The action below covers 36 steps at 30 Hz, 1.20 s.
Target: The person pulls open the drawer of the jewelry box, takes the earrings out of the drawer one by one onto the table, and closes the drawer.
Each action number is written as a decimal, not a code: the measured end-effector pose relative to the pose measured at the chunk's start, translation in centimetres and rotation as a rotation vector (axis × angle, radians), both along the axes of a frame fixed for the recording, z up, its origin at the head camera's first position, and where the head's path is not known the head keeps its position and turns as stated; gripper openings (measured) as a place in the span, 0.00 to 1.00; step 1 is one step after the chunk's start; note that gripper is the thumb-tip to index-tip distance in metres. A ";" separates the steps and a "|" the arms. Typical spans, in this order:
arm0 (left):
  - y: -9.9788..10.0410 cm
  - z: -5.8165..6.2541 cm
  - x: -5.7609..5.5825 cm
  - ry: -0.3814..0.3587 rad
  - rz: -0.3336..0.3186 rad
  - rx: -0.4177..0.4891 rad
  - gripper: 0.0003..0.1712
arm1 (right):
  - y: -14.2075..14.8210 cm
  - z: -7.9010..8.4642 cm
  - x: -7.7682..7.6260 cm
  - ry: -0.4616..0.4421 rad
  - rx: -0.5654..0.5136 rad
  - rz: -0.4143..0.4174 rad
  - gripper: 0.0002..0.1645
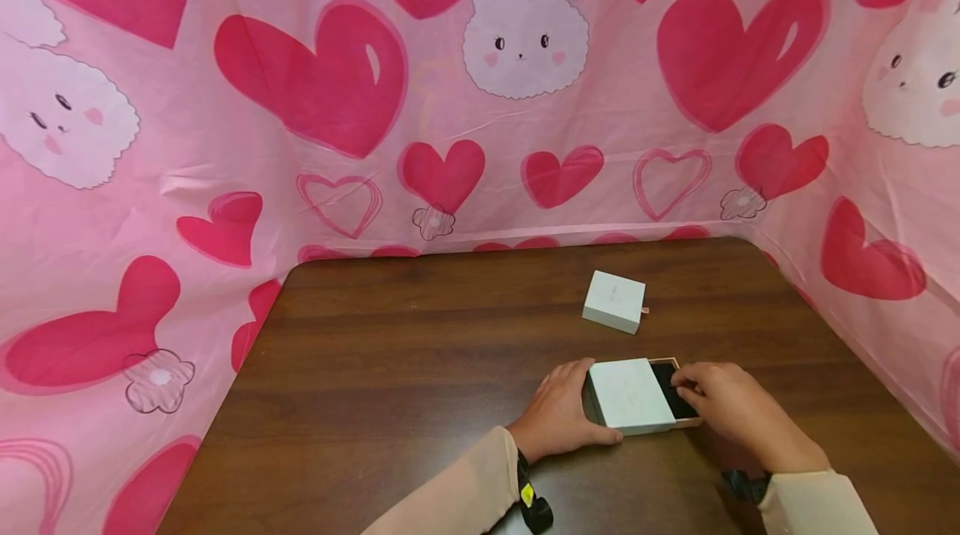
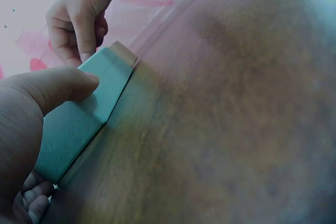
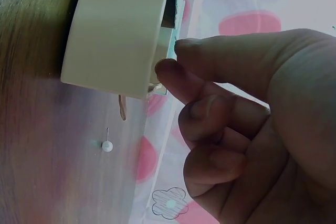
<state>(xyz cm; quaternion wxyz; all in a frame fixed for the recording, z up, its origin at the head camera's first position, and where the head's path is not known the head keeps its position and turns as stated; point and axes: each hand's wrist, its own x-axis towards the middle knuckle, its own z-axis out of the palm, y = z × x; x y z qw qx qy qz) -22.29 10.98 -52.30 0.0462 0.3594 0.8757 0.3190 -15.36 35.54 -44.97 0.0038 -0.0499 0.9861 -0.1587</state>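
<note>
A white sleeve box (image 1: 633, 396) lies on the table, its pinkish drawer (image 3: 113, 35) slid partly out to the right and showing a black lining (image 1: 670, 385). My left hand (image 1: 558, 412) grips the sleeve from the left, with the thumb along its near side. My right hand (image 1: 723, 397) is over the drawer, fingers curled, thumb and index fingertips close together at its rim. Something small and shiny shows by the index fingertip in the right wrist view; I cannot tell whether it is pinched. A pearl stud earring (image 3: 107, 145) lies on the table near the drawer's ribbon tab (image 3: 123, 107).
A second white box (image 1: 615, 302), closed, with a small ribbon tab on its right side, sits farther back on the brown wooden table (image 1: 390, 385). Pink cloth (image 1: 480, 118) printed with hearts and rabbits hangs around the table's back and sides.
</note>
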 end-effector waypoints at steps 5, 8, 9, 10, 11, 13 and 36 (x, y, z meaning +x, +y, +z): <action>0.0 0.1 0.0 -0.013 -0.001 -0.004 0.60 | 0.1 0.1 0.0 -0.017 -0.013 -0.011 0.07; 0.0 0.1 0.0 -0.020 -0.004 -0.009 0.60 | 0.1 0.1 0.1 -0.016 -0.020 -0.014 0.07; 0.0 0.2 0.0 -0.023 -0.003 -0.011 0.60 | 0.2 0.1 0.1 -0.018 -0.022 -0.013 0.07; 0.0 0.2 0.0 -0.024 -0.004 -0.012 0.60 | 0.2 0.2 0.1 -0.019 -0.024 -0.013 0.07; 0.0 0.2 0.0 -0.026 -0.003 -0.014 0.60 | 0.2 0.2 0.2 -0.020 -0.024 -0.013 0.07; 0.0 0.2 0.0 -0.027 -0.003 -0.015 0.60 | 0.3 0.2 0.2 -0.024 -0.022 -0.017 0.08; 0.0 0.1 0.0 -0.030 -0.006 -0.004 0.60 | 1.7 -0.2 1.0 0.049 -0.026 -0.042 0.06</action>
